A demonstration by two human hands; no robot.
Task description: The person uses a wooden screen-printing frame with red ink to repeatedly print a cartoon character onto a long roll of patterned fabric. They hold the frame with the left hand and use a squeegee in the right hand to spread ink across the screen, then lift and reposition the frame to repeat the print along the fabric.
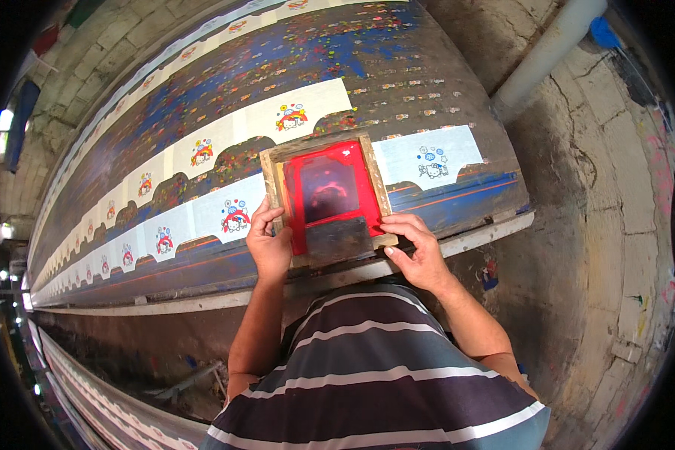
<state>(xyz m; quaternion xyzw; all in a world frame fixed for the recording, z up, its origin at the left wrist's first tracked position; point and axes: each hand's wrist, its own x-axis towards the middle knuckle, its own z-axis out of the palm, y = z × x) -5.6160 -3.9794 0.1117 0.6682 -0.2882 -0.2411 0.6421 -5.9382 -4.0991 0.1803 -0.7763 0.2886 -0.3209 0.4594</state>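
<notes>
A small wooden screen printing frame (378,177) lies tilted over the row of pale fabric pieces at the table's near edge. Red ink (298,202) coats its mesh around a darker, see-through middle. A dark squeegee blade (339,238) rests inside, at the near end. My left hand (270,246) grips the frame's left side, fingers on the outer edge and thumb toward the red. On the near right corner, my right hand (421,253) holds the frame between thumb and fingers. Whatever fabric lies beneath is mostly hidden.
Right of the frame, a pale blue piece (465,145) carries blue and black printing without red. Leftward, printed pieces (236,204) show red arcs. A cream row (319,99) runs behind. The long paint-spotted table (427,67) ends near a grey pipe (551,56); a light rail (487,231) edges it.
</notes>
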